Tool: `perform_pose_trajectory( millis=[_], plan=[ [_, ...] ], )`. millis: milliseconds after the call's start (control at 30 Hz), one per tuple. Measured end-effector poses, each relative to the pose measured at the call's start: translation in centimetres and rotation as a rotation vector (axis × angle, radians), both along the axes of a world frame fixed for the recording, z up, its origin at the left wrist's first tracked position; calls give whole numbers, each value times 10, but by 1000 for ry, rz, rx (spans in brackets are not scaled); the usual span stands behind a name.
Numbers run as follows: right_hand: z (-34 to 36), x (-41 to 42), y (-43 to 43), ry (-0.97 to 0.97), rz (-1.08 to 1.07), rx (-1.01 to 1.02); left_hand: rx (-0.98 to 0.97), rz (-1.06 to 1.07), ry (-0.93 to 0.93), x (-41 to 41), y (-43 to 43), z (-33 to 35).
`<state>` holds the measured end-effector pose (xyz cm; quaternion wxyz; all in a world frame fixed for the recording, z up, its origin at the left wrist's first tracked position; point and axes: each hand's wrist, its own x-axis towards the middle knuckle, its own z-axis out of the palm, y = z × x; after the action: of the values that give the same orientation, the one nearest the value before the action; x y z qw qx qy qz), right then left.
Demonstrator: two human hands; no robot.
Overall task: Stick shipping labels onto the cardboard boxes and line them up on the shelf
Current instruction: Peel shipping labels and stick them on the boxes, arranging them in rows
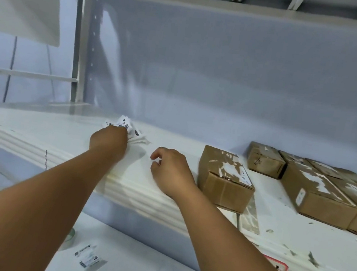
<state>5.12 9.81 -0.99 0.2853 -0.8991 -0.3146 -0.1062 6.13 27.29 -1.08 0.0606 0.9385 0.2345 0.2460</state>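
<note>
My left hand (108, 141) reaches onto the white shelf (64, 143) and lies on a loose pile of shipping labels (128, 129); its fingers are hidden under the papers. My right hand (169, 169) hovers over the shelf just right of the pile, fingers loosely curled and holding nothing. A cardboard box (226, 178) with torn label remains on top lies right beside my right hand. Further right, several more cardboard boxes (314, 192) lie side by side along the shelf.
The shelf has a grey back wall (225, 73) and a metal upright (78, 44) at the left. On the lower shelf lie one loose label (90, 258) and a tape roll (69, 238). Paper scraps litter the shelf at the right (313, 259).
</note>
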Motion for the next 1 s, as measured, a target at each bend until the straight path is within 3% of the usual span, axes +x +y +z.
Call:
perform_pose_trajectory(
  millis=[200, 467, 600, 733, 833, 900, 967, 1000],
  plan=[
    [1, -1, -1, 37, 11, 78, 35, 13, -65, -6, -4, 3],
    [2, -3, -2, 52, 25, 153, -34, -157, -178, -14, -6, 2],
    [5, -5, -4, 62, 38, 230, -6, -227, -388, -26, -18, 7],
    [14, -16, -5, 109, 22, 525, 139, -317, -664, -47, -45, 11],
    [33, -33, -8, 410, 69, 905, 281, -426, -783, -65, -71, 17],
    [48, -47, -16, 491, 62, 1026, 389, -484, -763, -72, -85, 19],
    [58, -57, -28, 476, 14, 1085, 357, -578, -741, -81, -101, 23],
    [63, -62, -36, 469, -7, 1111, 236, -630, -748, -87, -111, 26]
  ],
)
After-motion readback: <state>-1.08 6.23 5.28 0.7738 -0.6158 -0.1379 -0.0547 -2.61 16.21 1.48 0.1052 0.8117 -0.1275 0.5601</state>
